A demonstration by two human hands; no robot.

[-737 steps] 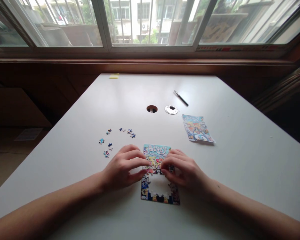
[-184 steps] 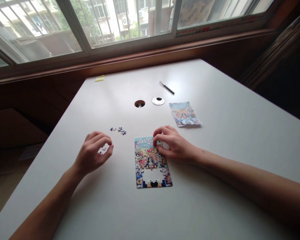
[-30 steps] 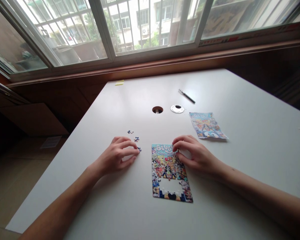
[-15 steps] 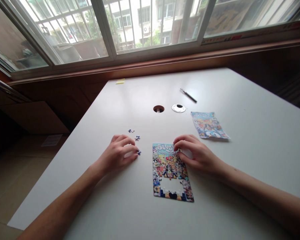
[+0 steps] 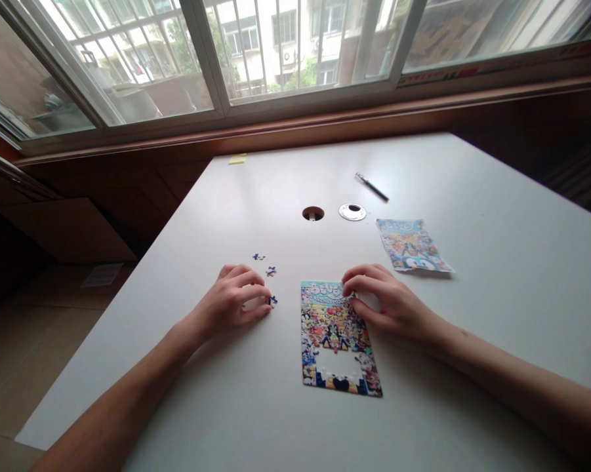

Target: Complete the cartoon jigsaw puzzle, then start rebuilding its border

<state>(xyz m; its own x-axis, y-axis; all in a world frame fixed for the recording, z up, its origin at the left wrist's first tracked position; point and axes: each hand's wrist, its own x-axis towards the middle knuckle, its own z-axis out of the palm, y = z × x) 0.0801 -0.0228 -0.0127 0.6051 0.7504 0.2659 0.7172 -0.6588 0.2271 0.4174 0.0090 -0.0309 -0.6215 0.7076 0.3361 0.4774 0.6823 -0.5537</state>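
Observation:
A small colourful jigsaw puzzle (image 5: pixel 335 337) lies flat on the white table (image 5: pixel 496 275), with a white gap low in its middle. My right hand (image 5: pixel 391 303) rests at its upper right corner, curled fingertips pressing on the edge. My left hand (image 5: pixel 231 298) lies on the table to the left of the puzzle. Its thumb and forefinger pinch a tiny blue puzzle piece (image 5: pixel 273 301) against the tabletop. Two more loose pieces (image 5: pixel 271 270) (image 5: pixel 258 257) lie just beyond that hand.
A printed reference picture (image 5: pixel 413 244) lies at the right, beyond my right hand. Farther back are a round cable hole (image 5: pixel 313 213), its silver cap (image 5: pixel 352 212), a black pen (image 5: pixel 372 187) and a yellow sticky note (image 5: pixel 237 158). A window runs behind the table.
Over the last second my left fingers have closed a little tighter around the small piece. My right hand has stayed on the puzzle's corner. Several loose pieces seen much earlier are gone from the left.

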